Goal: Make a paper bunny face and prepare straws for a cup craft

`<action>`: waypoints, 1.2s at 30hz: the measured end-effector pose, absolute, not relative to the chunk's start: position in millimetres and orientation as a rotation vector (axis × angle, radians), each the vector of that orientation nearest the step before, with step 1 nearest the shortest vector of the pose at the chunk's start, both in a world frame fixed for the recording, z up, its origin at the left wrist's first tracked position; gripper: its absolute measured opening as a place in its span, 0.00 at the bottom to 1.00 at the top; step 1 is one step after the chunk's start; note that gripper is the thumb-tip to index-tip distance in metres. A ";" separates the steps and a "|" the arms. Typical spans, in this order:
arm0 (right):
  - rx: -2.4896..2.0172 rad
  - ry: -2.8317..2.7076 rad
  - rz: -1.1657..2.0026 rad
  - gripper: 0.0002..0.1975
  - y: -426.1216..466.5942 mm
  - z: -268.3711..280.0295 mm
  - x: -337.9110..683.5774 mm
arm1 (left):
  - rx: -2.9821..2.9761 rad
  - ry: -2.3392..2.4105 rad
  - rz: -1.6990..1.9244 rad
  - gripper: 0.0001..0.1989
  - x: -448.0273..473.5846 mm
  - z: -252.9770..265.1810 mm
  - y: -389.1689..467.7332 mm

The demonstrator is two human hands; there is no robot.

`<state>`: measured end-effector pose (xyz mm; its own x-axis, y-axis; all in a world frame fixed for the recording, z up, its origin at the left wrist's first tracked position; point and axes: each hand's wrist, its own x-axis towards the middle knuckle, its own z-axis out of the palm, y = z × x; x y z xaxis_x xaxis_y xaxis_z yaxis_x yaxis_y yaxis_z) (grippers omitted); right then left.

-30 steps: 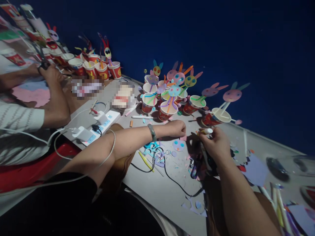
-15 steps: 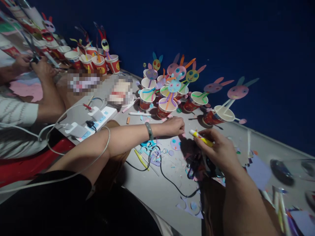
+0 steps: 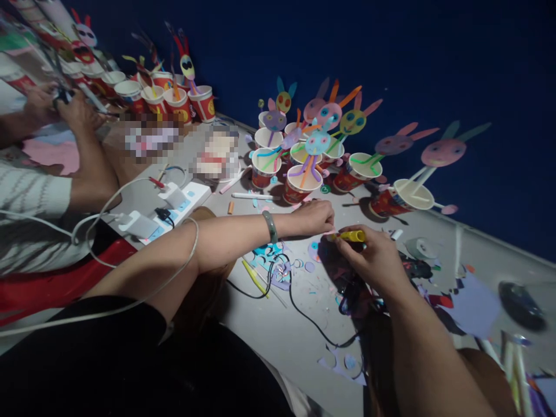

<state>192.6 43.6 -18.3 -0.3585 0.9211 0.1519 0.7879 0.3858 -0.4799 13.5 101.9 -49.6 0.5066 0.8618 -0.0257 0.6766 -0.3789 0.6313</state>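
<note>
Near the middle of the table my left hand [image 3: 313, 219] is closed, its fingertips pinched on a small pink piece that is mostly hidden. A jade-green bangle [image 3: 270, 227] circles that wrist. Just to its right, my right hand [image 3: 377, 253] grips a yellow tube [image 3: 353, 236], which looks like a glue stick, its left end by the left fingertips. Behind the hands stand red paper cups [image 3: 303, 186] holding paper rabbit figures [image 3: 316, 145] with coloured ears. Below the hands lie a purple paper disc with a blue dot [image 3: 314, 251] and paper scraps.
A white power strip [image 3: 191, 202] with chargers stands on the left, and a white cable crosses my left arm. A black cord [image 3: 299, 307] curls over the table. More cups [image 3: 202, 104] stand at the back left, where another person's hands [image 3: 77, 113] hold scissors. Purple paper [image 3: 473, 304] lies right.
My right hand has brought the yellow tube against the left fingertips and turned it, so its right end now shows. My left hand stays pinched. The view has shifted slightly.
</note>
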 end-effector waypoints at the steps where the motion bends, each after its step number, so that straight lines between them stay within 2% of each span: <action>1: -1.491 -2.261 0.449 0.11 44.3 -20.0 191.2 | 2.165 1.252 0.417 0.06 13.3 -50.1 102.1; 5: -1.541 -2.265 0.427 0.14 46.6 -27.5 187.1 | 2.166 1.233 0.423 0.06 12.3 -49.4 102.5; 17: -1.594 -2.326 0.398 0.10 50.6 -24.8 175.4 | 2.167 1.248 0.401 0.07 12.6 -49.3 103.1; 22: -1.597 -2.161 0.535 0.12 44.8 -16.7 185.6 | 2.168 1.231 0.426 0.05 11.7 -50.2 102.8; 26: -1.591 -2.009 0.476 0.10 41.9 -9.9 193.6 | 2.161 1.213 0.443 0.05 11.2 -49.9 102.4; 36: -1.509 -2.297 0.366 0.09 49.3 -30.9 178.2 | 2.185 1.227 0.372 0.08 10.0 -42.8 102.3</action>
<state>178.2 49.3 -30.9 -0.3606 0.9189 0.1600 0.8238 0.3942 -0.4074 10.0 102.3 -42.8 0.5333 0.8447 -0.0459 0.6767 -0.3934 0.6223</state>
